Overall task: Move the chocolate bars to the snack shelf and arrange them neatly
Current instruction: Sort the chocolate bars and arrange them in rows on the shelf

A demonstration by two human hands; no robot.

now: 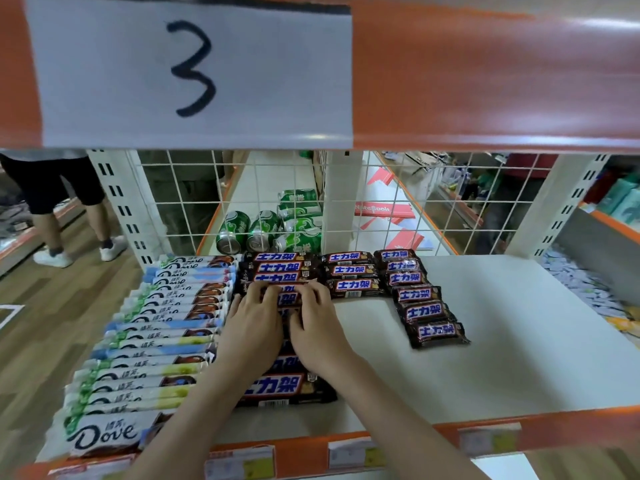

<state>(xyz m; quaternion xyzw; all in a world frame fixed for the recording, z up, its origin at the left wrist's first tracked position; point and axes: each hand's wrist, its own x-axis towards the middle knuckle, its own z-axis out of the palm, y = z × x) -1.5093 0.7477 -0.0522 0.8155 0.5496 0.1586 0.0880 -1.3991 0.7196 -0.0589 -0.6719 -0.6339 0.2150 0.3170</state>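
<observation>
On the white snack shelf (502, 341) a long column of brown chocolate bars (280, 268) runs front to back at centre left. My left hand (254, 317) and my right hand (311, 317) lie side by side on the middle of that column, their fingertips pressing on the bars. The nearest bar of the column (287, 389) shows below my wrists. Right of it lie a short row of three brown bars (351, 275) and a slanted row of small brown bars (420, 299). White and blue Dove bars (166, 327) fill the shelf's left side.
A white wire grid (381, 202) closes the shelf's back, with green cans (277, 226) behind it. An orange upper shelf edge with a paper sign marked 3 (194, 71) hangs overhead. A person's legs (72, 216) stand in the aisle at left. Price tags line the orange front edge (485, 441).
</observation>
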